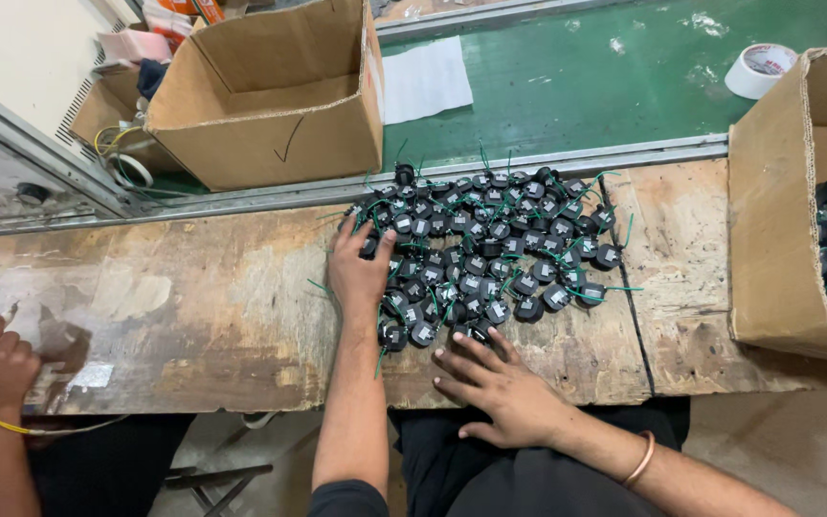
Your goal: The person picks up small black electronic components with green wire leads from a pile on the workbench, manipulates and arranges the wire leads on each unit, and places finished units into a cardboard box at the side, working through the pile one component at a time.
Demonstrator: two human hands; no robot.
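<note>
Black parts [490,249] heaped on bench; right box [777,220] holds more; left hand [361,273], right hand [500,383] flat, spread.

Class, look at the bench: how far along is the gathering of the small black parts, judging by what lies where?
Done: the black parts with green wires lie packed in one cluster on the wooden bench. In hand: the left hand presses the cluster's left edge, the right hand its near edge. Left: the open box looks empty; more parts sit in the right box.
</note>
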